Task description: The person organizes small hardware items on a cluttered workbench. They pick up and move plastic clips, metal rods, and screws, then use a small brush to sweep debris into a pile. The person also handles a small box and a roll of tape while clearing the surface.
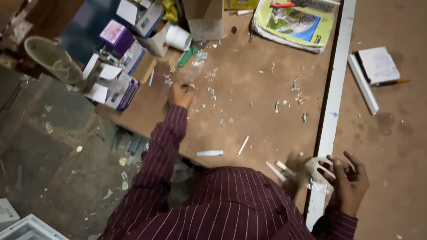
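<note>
A brown board (249, 111) lies on a dusty floor. Boxes (113, 86) crowd its left corner; the middle is bare. The left hand (181, 94) is closed on something small near that edge. The right hand (349, 178), fingers spread, touches a white plastic piece (315, 168) at the near edge. Three white sticks (242, 146) lie nearby.

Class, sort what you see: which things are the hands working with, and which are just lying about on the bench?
In hand:
left hand closed on a small dark item, too small to identify
right hand on a white plastic piece

Lying about:
white cup
cardboard boxes
magazine
notepad
</note>
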